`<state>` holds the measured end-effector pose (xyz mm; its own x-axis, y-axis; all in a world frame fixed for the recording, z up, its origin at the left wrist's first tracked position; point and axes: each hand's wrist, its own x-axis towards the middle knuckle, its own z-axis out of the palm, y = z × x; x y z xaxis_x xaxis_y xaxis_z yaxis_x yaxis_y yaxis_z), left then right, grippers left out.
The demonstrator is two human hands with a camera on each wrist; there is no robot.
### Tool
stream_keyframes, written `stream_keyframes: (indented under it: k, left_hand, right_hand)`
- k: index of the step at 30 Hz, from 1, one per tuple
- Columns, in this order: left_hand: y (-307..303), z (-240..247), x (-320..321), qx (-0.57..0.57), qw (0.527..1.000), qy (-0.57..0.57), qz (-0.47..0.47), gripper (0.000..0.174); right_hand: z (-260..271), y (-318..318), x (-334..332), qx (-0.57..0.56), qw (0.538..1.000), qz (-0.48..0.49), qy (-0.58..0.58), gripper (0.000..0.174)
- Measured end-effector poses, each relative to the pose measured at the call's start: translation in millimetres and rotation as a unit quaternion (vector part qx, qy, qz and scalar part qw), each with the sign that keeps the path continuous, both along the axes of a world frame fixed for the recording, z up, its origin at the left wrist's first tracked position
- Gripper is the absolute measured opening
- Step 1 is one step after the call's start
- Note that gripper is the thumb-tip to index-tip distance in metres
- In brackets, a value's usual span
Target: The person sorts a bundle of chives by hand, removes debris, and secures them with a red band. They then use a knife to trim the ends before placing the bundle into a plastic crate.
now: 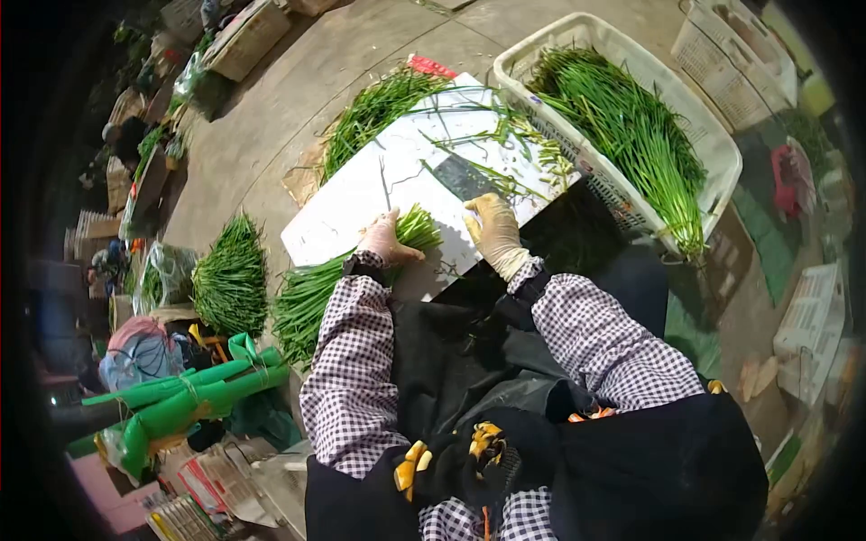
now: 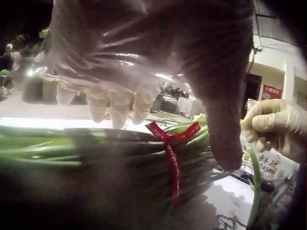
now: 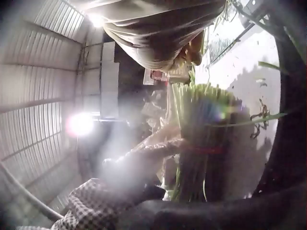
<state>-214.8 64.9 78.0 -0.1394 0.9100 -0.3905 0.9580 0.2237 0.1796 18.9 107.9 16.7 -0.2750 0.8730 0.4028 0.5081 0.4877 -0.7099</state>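
My gloved left hand (image 1: 384, 242) rests over a bundle of green stalks (image 1: 316, 293), near its pale cut ends. In the left wrist view the left hand (image 2: 148, 62) has its fingers extended along the far side and its thumb on the near side of the bundle, which red tape (image 2: 173, 165) ties. My gloved right hand (image 1: 494, 233) is just right of the cut ends, apart from them, over the edge of the white board (image 1: 338, 212). Its fingers (image 2: 276, 120) are curled, with nothing visibly held. A loose stem (image 2: 255, 191) sticks out below it.
Loose stalks and trimmings (image 1: 541, 162) lie on the board's right part, beside a dark flat patch (image 1: 458, 177). More greens (image 1: 379, 113) lie behind the board. A white crate (image 1: 726, 171) at the right holds a large bunch. Another bunch (image 1: 230, 279) stands on the floor at left.
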Motion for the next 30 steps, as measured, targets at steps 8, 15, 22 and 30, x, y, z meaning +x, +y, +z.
stream_keyframes:
  k: [8,15,22,30]
  left_hand:
    - [-8.7,-24.4,36.6,0.03,0.995,0.097,0.016,0.078]
    - [-19.0,-34.4,42.3,0.083,0.986,0.139,0.044,0.071]
    - [-20.8,-30.7,55.9,0.172,0.964,0.19,0.067,0.075]
    - [-16.1,-16.2,70.1,0.128,0.973,0.158,0.109,0.089]
  right_hand:
    - [-7.1,-10.0,51.1,-0.072,0.924,-0.039,-0.372,0.024]
    - [-13.3,-19.3,49.3,-0.049,0.941,-0.011,-0.334,0.03]
    - [31.0,-62.4,36.1,-0.212,0.977,0.006,0.022,0.044]
    - [39.0,-78.1,23.6,-0.246,0.968,0.033,-0.034,0.048]
